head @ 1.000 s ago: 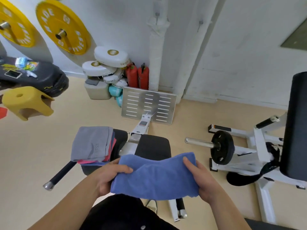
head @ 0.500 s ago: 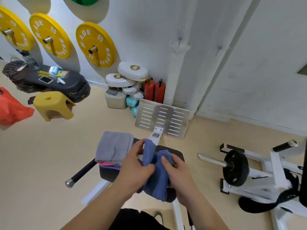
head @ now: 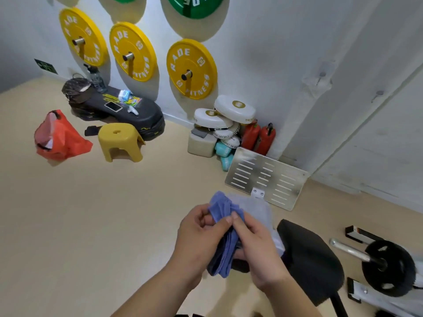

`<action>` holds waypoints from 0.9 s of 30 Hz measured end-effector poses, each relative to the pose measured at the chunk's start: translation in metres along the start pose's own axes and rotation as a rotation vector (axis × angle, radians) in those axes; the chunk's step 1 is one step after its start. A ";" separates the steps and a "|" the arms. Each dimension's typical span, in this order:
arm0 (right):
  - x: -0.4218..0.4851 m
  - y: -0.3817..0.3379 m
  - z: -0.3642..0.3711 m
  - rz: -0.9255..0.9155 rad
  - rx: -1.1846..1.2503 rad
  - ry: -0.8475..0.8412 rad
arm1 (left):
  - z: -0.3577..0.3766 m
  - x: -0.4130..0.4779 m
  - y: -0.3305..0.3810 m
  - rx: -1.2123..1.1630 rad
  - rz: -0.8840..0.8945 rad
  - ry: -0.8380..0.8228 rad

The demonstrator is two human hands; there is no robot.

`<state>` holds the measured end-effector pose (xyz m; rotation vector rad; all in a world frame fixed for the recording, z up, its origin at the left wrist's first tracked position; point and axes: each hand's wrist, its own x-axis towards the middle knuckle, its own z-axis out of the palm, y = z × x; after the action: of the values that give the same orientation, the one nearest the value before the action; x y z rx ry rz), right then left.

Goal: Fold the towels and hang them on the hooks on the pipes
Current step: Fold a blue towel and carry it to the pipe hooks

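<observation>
While my left hand [head: 201,234] and right hand [head: 256,245] pinch it, the soft blue terry towel [head: 225,236] hangs bunched in narrow folds

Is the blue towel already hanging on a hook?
No, the blue towel is gripped between the left hand and right hand, with both hooks bare.

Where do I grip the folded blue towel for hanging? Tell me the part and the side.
Probably pinch the folded blue cloth towel at its bunched upper end, from above: the layers gather there above the left hand and right hand; the rest hangs narrow.
</observation>
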<state>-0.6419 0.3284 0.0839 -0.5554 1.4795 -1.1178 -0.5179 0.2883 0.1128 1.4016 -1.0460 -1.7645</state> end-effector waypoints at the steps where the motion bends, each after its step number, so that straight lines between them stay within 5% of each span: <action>1: 0.002 0.001 0.023 0.010 0.017 -0.004 | -0.023 0.003 0.006 0.071 0.042 0.019; 7: 0.012 -0.004 0.143 0.011 0.056 0.050 | -0.138 0.018 0.034 0.431 0.270 0.054; 11: 0.019 -0.009 0.175 0.003 0.129 -0.001 | -0.157 0.026 0.050 0.601 0.342 -0.183; 15: 0.040 -0.010 0.158 0.004 0.269 0.124 | -0.154 0.045 0.058 0.450 0.154 -0.406; 20: 0.072 -0.017 0.124 0.033 0.402 0.175 | -0.158 0.098 0.041 0.404 0.047 -0.069; 22: 0.083 -0.025 0.116 0.046 0.465 0.197 | -0.159 0.124 0.035 0.403 -0.137 -0.103; 27: 0.124 -0.056 0.109 -0.002 0.605 0.215 | -0.147 0.195 0.046 -0.196 -0.621 -0.354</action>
<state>-0.5832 0.1639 0.0827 -0.0141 1.2247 -1.5780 -0.4174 0.0703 0.0471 1.4109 -0.6019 -2.5589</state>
